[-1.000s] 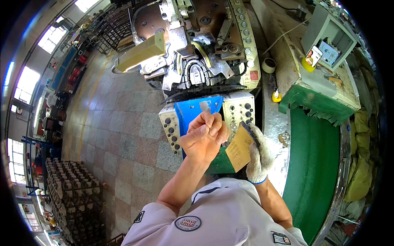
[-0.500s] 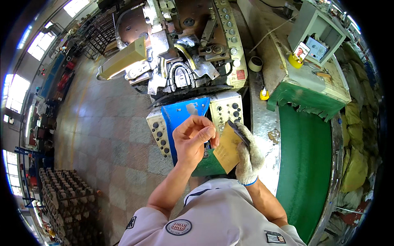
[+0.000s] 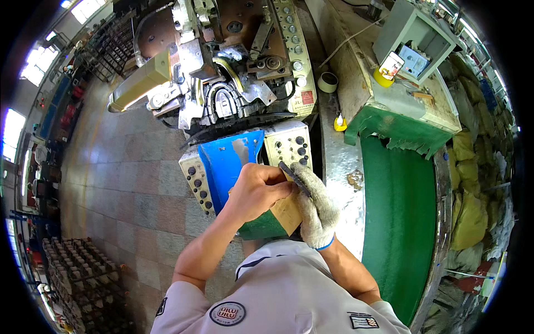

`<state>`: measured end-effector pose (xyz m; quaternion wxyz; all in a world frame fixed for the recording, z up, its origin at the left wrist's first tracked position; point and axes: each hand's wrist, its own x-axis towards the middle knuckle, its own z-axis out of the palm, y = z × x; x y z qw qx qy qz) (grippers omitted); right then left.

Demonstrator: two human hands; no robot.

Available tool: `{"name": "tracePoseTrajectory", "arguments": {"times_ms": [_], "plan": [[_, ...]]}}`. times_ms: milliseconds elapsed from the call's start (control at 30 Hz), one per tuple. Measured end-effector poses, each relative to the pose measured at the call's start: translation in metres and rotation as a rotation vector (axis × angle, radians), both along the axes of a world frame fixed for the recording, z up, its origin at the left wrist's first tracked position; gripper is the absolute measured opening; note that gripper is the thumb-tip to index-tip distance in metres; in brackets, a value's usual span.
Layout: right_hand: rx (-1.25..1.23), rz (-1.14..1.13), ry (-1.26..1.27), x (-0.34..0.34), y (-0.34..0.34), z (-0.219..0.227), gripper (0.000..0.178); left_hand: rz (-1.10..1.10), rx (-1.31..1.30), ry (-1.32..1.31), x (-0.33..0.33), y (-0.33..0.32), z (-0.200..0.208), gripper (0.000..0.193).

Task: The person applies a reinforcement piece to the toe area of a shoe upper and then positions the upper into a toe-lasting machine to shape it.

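Tan flat card-like sheet (image 3: pixel 287 216) sits right of the blue painted panel (image 3: pixel 222 158), on the person's side of it. The right hand (image 3: pixel 316 210), in an off-white knitted glove, closes around it and a dark narrow strip (image 3: pixel 293 176) — the strip's long axis slanting away from the panel toward the person. The bare left hand (image 3: pixel 253 192), nearer the panel, meets them from the left, thumb and fingers bunched; whether they pinch anything, I cannot tell. Right of the panel stands a cream black-knobbed control box (image 3: pixel 290 147).
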<state>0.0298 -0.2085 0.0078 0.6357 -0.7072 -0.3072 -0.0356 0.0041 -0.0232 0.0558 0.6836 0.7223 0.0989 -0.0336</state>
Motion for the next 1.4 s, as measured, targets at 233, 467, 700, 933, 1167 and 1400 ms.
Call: {"name": "tracePoseTrajectory", "arguments": {"times_ms": [233, 467, 700, 933, 1167, 1400], "plan": [[-0.018, 0.007, -0.018, 0.001, -0.002, -0.001, 0.04, 0.003, -0.22, 0.166, 0.015, 0.012, -0.002, 0.021], [-0.051, 0.083, -0.026, 0.009, -0.006, -0.005, 0.044, 0.018, -0.143, 0.2, 0.02, 0.012, -0.006, 0.021], [-0.01, 0.055, 0.106, 0.008, -0.005, -0.005, 0.042, 0.034, 0.03, 0.198, 0.018, 0.01, -0.009, 0.034], [-0.011, 0.062, 0.06, 0.008, 0.001, 0.003, 0.039, -0.014, 0.015, 0.196, 0.015, 0.011, -0.01, 0.032], [-0.048, 0.044, 0.064, 0.004, 0.002, 0.003, 0.04, 0.06, -0.125, 0.182, 0.008, 0.006, -0.009, 0.032], [-0.091, 0.024, 0.018, 0.003, 0.004, 0.001, 0.042, 0.058, -0.159, 0.14, 0.004, 0.006, -0.014, 0.031]]}}
